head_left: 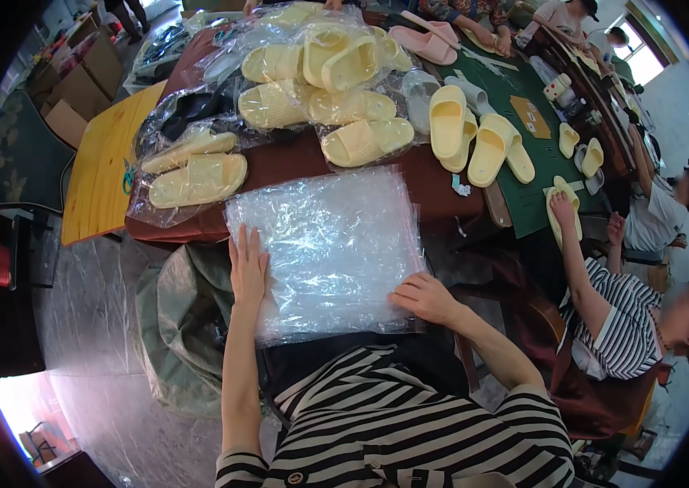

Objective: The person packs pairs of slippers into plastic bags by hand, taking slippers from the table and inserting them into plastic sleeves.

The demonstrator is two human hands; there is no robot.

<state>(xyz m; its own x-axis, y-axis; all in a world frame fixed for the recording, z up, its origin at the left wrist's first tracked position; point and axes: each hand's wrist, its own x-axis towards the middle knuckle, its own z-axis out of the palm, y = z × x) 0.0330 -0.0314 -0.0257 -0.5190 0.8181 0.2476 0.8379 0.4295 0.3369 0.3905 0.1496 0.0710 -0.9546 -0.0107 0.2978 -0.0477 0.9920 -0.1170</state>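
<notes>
A stack of clear plastic bags [328, 252] lies over my lap, its far end reaching onto the brown-covered table. My left hand [248, 267] rests flat on the stack's left edge, fingers stretched out. At the right edge, my right hand [424, 298] has its fingers curled together over the bags' border. Beyond the stack are yellow slippers in clear bags, such as a bagged slipper [367, 141] in the middle and a bagged pair [198, 180] at the left. Unbagged yellow slippers [491, 146] stand to the right.
A green work mat [523, 183] covers the table on the right, where a co-worker's hand [561, 207] touches a yellow slipper. Pink slippers [434, 42] lie farther back. A yellow wooden board [104, 171] is at the left, and a grey-green sack [178, 325] sits below the table.
</notes>
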